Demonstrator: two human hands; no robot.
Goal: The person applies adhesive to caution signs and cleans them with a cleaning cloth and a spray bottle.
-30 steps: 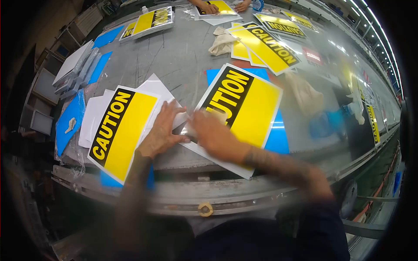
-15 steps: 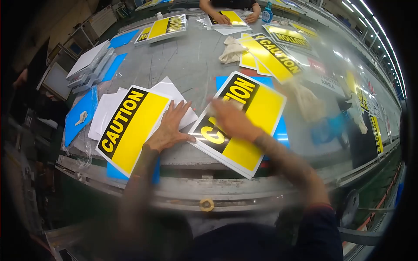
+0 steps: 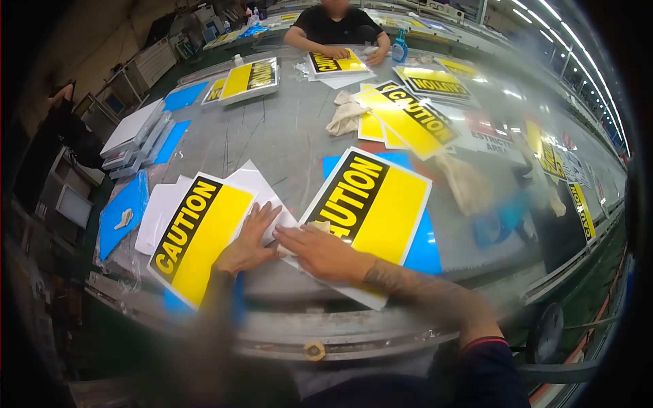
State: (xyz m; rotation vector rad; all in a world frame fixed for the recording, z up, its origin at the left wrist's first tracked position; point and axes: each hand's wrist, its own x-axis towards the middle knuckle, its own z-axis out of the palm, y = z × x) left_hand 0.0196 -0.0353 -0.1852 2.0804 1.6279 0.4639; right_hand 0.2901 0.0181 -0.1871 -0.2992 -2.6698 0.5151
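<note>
Flat under my right hand (image 3: 323,251) is a cream cloth (image 3: 318,226), mostly covered by the palm and pressed on the lower left corner of a yellow and black caution sign (image 3: 388,214). My left hand (image 3: 249,241) has its fingers spread over the right edge of a second caution sign (image 3: 211,234) and the white sheets (image 3: 255,178) beside it. Its thumb lies by the corner of the right sign, close to my right fingertips. Blue sheets (image 3: 423,245) show beneath both signs.
Across the table a person (image 3: 335,58) works on another caution sign. A spray bottle (image 3: 400,46) stands near them. More caution signs (image 3: 418,119) and a crumpled cloth (image 3: 345,114) lie at the right back. Wrapped white panels (image 3: 132,129) are stacked at the left.
My right hand has slid from the middle of the right sign down to its lower left corner, toward my left hand. My left hand stays put while the view has tilted upward.
</note>
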